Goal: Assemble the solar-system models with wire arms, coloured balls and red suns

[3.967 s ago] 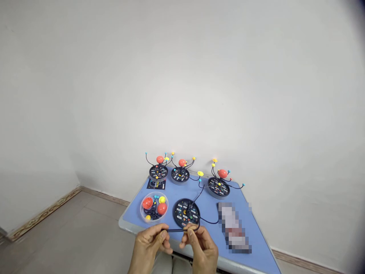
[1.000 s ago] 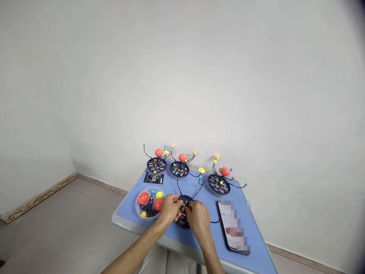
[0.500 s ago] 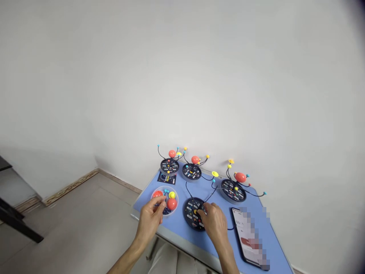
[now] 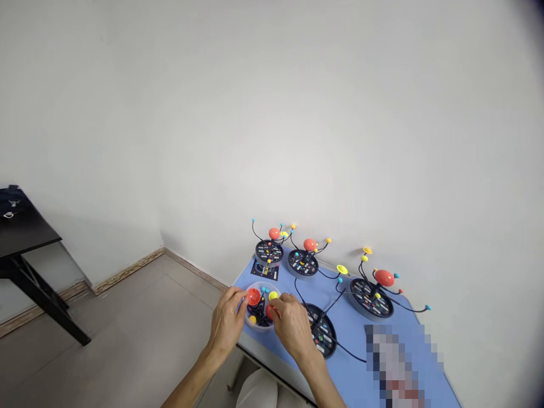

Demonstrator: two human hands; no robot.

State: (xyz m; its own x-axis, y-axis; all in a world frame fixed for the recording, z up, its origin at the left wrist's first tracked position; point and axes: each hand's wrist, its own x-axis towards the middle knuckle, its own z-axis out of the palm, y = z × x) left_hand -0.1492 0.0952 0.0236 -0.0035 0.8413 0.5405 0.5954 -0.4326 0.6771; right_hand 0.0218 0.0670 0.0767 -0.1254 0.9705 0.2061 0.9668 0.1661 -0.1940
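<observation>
My left hand (image 4: 227,320) is at the left side of a clear round tub (image 4: 254,327), thumb and fingers closed on the edge of a red half-ball shell (image 4: 254,296) whose hollow side faces up. On the tub's right side, my right hand (image 4: 292,326) has its fingertips closed on a second red half-ball (image 4: 270,311), which they partly cover. Black curved rods (image 4: 259,314), a yellow cup piece (image 4: 273,295) and small blue balls (image 4: 264,289) lie inside the tub too. Just right of my right hand, a round black base (image 4: 325,331) carries several bent rods.
Three assembled planet models stand along the wall side: left (image 4: 269,252), middle (image 4: 303,263) and right (image 4: 371,297). Under the left one is a dark printed card (image 4: 266,271). A blurred-out phone (image 4: 395,362) lies on the blue table (image 4: 344,379). A black table (image 4: 29,232) stands far left.
My right hand has left the black base and moved left to the red half-ball in the tub. My left hand has come to the red shell. The view has shifted left.
</observation>
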